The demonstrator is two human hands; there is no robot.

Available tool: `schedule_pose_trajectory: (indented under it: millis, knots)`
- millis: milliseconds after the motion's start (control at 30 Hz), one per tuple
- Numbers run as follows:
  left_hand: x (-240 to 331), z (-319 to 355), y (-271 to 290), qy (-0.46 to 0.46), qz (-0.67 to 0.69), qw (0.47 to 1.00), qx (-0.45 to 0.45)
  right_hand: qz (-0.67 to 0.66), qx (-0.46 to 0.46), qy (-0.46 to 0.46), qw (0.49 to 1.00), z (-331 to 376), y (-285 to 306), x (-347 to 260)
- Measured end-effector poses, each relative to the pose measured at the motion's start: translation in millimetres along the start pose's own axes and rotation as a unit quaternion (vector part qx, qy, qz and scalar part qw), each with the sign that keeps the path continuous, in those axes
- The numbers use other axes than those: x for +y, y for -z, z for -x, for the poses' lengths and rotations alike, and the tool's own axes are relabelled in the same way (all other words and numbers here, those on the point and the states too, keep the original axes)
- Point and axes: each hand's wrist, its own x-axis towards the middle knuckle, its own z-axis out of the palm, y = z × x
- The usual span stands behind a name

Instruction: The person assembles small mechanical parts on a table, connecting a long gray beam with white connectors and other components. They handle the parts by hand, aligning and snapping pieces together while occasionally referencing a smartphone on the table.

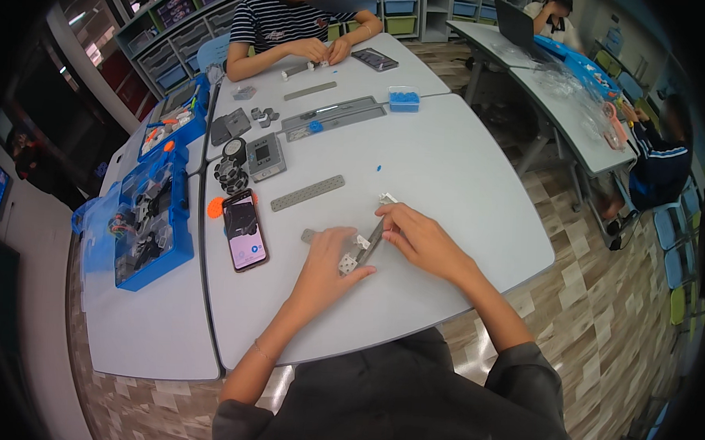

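My left hand (327,260) rests on the white table (465,170) and pinches the lower end of a grey perforated beam assembly (365,246) with small white connector blocks on it. My right hand (415,232) holds the same assembly from the right, fingertips on its upper part near a small white piece (388,198). Another short grey strip end (309,235) pokes out to the left of my left hand. A longer grey perforated beam (307,193) lies loose just beyond my hands.
A phone (245,229) with a lit screen lies left of my hands, beside an orange disc (215,207), black wheels (231,171) and a grey control block (266,155). An open blue parts box (149,223) stands at far left. A person in a striped shirt (275,20) works opposite.
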Motion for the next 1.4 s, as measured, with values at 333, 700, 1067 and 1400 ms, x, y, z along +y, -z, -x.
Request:
schedule_pose_trajectory:
  millis: [333,700,1067,1400]
  knots:
    - [-29.9,-17.8,-5.2,-0.056,0.043,0.997,0.016,0.146,-0.064,0.046,0.986,-25.7,16.2,31.8]
    - [-46.5,-8.6,4.0,-0.058,-0.018,0.995,0.079,0.159,-0.017,0.022,0.987,-20.0,13.1,32.1]
    - [-50.6,-9.5,7.5,-0.016,-0.042,0.995,0.091,0.029,-0.034,-0.086,0.995,-48.5,9.5,5.4]
    - [-51.5,-10.0,3.0,-0.046,-0.059,0.991,0.115,-0.327,-0.003,-0.166,0.93,-61.7,-41.5,17.5]
